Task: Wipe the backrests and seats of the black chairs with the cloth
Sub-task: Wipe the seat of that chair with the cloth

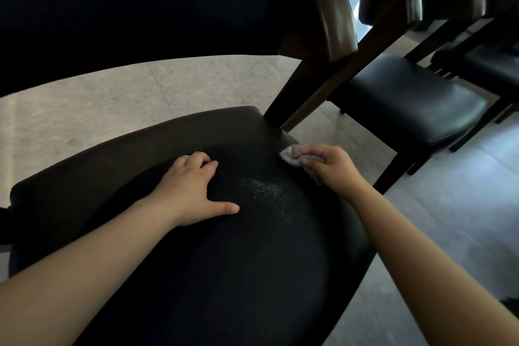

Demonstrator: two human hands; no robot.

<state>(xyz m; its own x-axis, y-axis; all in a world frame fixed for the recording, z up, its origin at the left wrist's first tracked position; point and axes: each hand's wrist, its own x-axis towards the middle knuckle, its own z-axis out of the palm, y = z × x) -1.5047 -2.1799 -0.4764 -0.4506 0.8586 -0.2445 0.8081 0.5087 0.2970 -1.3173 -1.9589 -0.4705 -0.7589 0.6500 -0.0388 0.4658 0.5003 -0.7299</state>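
Bunched in the right hand (334,167), the grey cloth (290,156) presses on the seat (224,261) at its back right corner, just beside the wooden backrest post (303,93). Flat and relaxed, the left hand (191,191) braces mid-seat. Knuckles may knock the post; the cloth may slip off the edge. Pale specks (266,194) between the hands await a sweep; the seat toward the person offers room.

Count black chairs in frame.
3: nearest chair in the foreground; second chair just right of it; third chair at the far right edge, partly cut off. More may be hidden.
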